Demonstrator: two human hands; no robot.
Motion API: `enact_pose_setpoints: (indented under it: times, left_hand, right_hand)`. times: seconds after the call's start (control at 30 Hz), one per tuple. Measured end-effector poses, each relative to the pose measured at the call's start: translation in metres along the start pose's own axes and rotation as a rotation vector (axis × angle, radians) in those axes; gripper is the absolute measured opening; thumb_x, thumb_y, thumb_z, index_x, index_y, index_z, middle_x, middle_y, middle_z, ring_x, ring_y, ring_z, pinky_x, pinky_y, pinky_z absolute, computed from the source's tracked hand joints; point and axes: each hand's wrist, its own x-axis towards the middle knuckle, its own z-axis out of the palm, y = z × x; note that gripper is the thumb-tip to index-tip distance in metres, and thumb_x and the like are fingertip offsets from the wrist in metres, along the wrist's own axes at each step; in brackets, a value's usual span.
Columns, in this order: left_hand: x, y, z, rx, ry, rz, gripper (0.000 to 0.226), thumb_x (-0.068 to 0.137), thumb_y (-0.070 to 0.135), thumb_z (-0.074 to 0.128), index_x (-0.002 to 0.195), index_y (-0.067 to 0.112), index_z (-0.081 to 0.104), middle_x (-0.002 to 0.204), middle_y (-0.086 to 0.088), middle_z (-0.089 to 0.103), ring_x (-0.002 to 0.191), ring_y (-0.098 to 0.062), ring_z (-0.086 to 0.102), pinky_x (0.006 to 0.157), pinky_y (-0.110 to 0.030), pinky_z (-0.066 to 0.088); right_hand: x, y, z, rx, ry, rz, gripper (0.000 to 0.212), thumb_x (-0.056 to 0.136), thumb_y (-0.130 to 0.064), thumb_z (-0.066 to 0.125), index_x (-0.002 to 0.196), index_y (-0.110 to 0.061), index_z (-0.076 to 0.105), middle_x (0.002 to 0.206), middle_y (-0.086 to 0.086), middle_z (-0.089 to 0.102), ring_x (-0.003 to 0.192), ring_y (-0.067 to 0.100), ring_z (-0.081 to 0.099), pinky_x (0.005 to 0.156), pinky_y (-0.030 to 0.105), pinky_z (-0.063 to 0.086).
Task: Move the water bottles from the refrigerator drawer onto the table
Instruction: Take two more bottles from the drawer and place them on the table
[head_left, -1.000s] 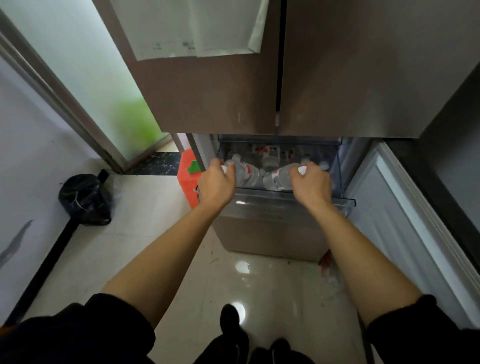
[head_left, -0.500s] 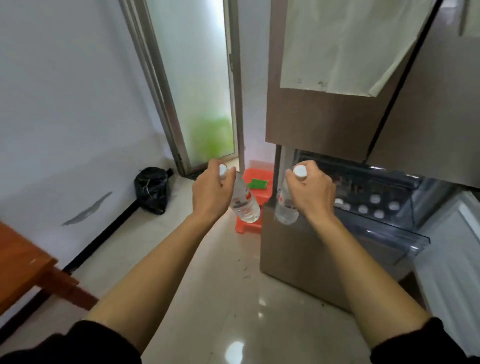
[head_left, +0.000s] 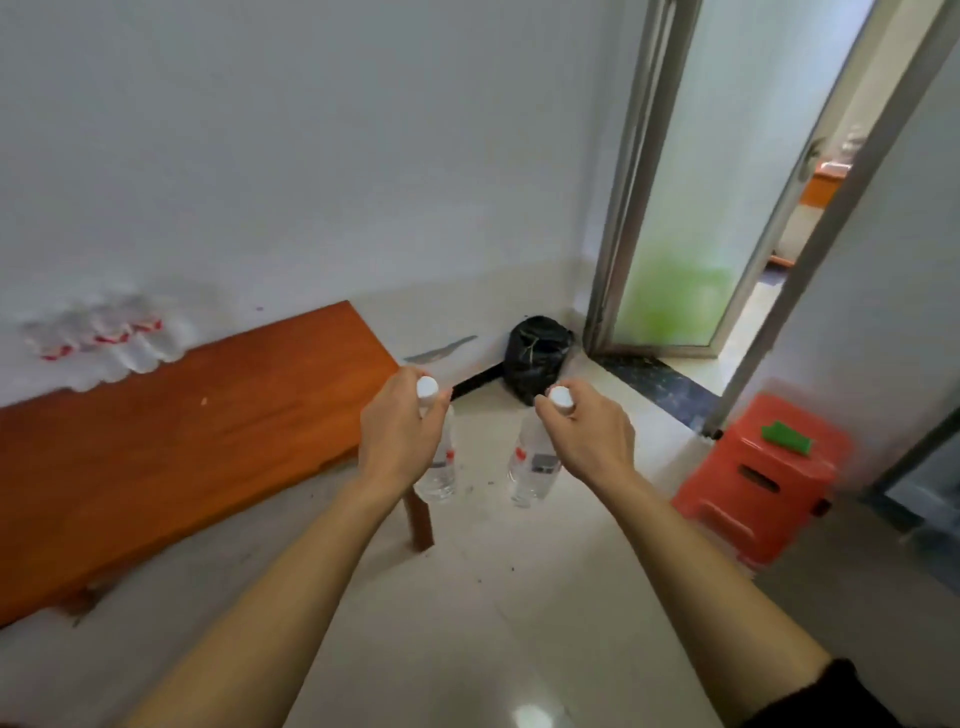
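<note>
Water bottles (head_left: 439, 470) dangle by their necks, left hand (head_left: 401, 436) gripping one, right hand (head_left: 589, 439) the other.

A single wide-angle view from the person's head looks forward and down, close over the glossy pale tiled floor (head_left: 519, 597), facing a white wall (head_left: 311, 156). The orange-brown wooden tabletop (head_left: 156, 467) lies near at left and the frosted glass door (head_left: 691, 208) farther right.

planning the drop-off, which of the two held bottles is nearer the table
The bottle gripped by the left hand: it hangs beside the table corner. The other bottle, in the right hand, is over bare floor.
</note>
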Motion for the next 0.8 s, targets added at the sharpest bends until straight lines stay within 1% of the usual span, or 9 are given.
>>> enact_pose_setpoints:
  times: [0.1, 0.17, 0.23, 0.37, 0.47, 0.6, 0.63, 0.73, 0.8]
  left_hand:
    - [0.01, -0.072, -0.039, 0.045, 0.069, -0.113, 0.025, 0.096, 0.043, 0.054, 0.108, 0.021, 0.056, 0.098, 0.006, 0.06, 0.087, -0.013, 0.058, 0.072, -0.027, 0.045]
    - [0.02, -0.115, -0.061, 0.079, 0.111, -0.167, 0.027, 0.096, 0.043, 0.055, 0.108, 0.019, 0.056, 0.097, 0.006, 0.06, 0.086, -0.012, 0.057, 0.071, -0.025, 0.043]
    - [0.032, -0.157, -0.08, 0.115, 0.142, -0.218, 0.028, 0.096, 0.042, 0.055, 0.108, 0.017, 0.056, 0.097, 0.005, 0.06, 0.085, -0.012, 0.056, 0.07, -0.024, 0.039]
    - [0.065, -0.24, -0.106, 0.177, 0.156, -0.311, 0.029, 0.096, 0.044, 0.055, 0.11, 0.018, 0.055, 0.097, 0.008, 0.059, 0.084, -0.009, 0.055, 0.064, -0.016, 0.034]
    - [0.101, -0.301, -0.124, 0.22, 0.141, -0.384, 0.029, 0.096, 0.044, 0.055, 0.11, 0.018, 0.054, 0.096, 0.008, 0.059, 0.084, -0.009, 0.056, 0.066, -0.019, 0.037]
    - [0.154, -0.367, -0.158, 0.288, 0.114, -0.455, 0.029, 0.095, 0.044, 0.056, 0.109, 0.02, 0.053, 0.093, 0.009, 0.059, 0.082, -0.01, 0.059, 0.058, -0.015, 0.035]
    - [0.167, -0.382, -0.168, 0.293, 0.138, -0.468, 0.029, 0.095, 0.044, 0.057, 0.109, 0.019, 0.053, 0.093, 0.008, 0.06, 0.082, -0.01, 0.058, 0.059, -0.016, 0.035]
    - [0.197, -0.422, -0.198, 0.269, 0.22, -0.532, 0.032, 0.094, 0.04, 0.059, 0.112, 0.014, 0.055, 0.095, 0.005, 0.061, 0.083, -0.012, 0.055, 0.07, -0.026, 0.039]
    - [0.216, -0.454, -0.216, 0.259, 0.257, -0.573, 0.034, 0.094, 0.038, 0.061, 0.115, 0.011, 0.055, 0.097, 0.002, 0.062, 0.084, -0.013, 0.054, 0.072, -0.028, 0.039]
  right_hand:
    - [0.014, -0.061, 0.062, 0.027, -0.072, -0.116, 0.027, 0.092, -0.05, 0.053, 0.105, -0.027, 0.061, 0.093, -0.004, 0.067, 0.081, 0.017, 0.059, 0.072, 0.035, 0.051]
    - [0.024, -0.099, 0.103, 0.049, -0.126, -0.17, 0.027, 0.091, -0.052, 0.053, 0.102, -0.028, 0.06, 0.09, -0.008, 0.065, 0.082, 0.015, 0.062, 0.074, 0.037, 0.054]
    - [0.037, -0.134, 0.143, 0.065, -0.176, -0.213, 0.027, 0.091, -0.052, 0.053, 0.101, -0.028, 0.06, 0.088, -0.009, 0.064, 0.082, 0.015, 0.062, 0.071, 0.033, 0.052]
    - [0.07, -0.192, 0.227, 0.069, -0.265, -0.301, 0.028, 0.092, -0.05, 0.054, 0.106, -0.026, 0.061, 0.087, -0.01, 0.062, 0.078, 0.01, 0.057, 0.066, 0.027, 0.043]
    - [0.101, -0.236, 0.293, 0.078, -0.341, -0.338, 0.027, 0.092, -0.05, 0.056, 0.107, -0.027, 0.06, 0.089, -0.01, 0.065, 0.078, 0.008, 0.06, 0.067, 0.027, 0.049]
    - [0.143, -0.302, 0.361, 0.07, -0.416, -0.409, 0.033, 0.09, -0.053, 0.056, 0.111, -0.028, 0.061, 0.091, -0.009, 0.068, 0.08, 0.01, 0.064, 0.07, 0.034, 0.057]
    - [0.154, -0.32, 0.374, 0.071, -0.429, -0.424, 0.034, 0.09, -0.052, 0.056, 0.112, -0.027, 0.061, 0.092, -0.009, 0.068, 0.082, 0.011, 0.064, 0.07, 0.033, 0.056]
    - [0.18, -0.369, 0.411, 0.085, -0.485, -0.454, 0.029, 0.089, -0.046, 0.058, 0.11, -0.027, 0.063, 0.095, -0.006, 0.066, 0.084, 0.016, 0.063, 0.07, 0.032, 0.051]
    - [0.195, -0.398, 0.436, 0.09, -0.52, -0.457, 0.029, 0.087, -0.047, 0.057, 0.11, -0.03, 0.062, 0.096, -0.004, 0.066, 0.083, 0.019, 0.066, 0.071, 0.035, 0.053]
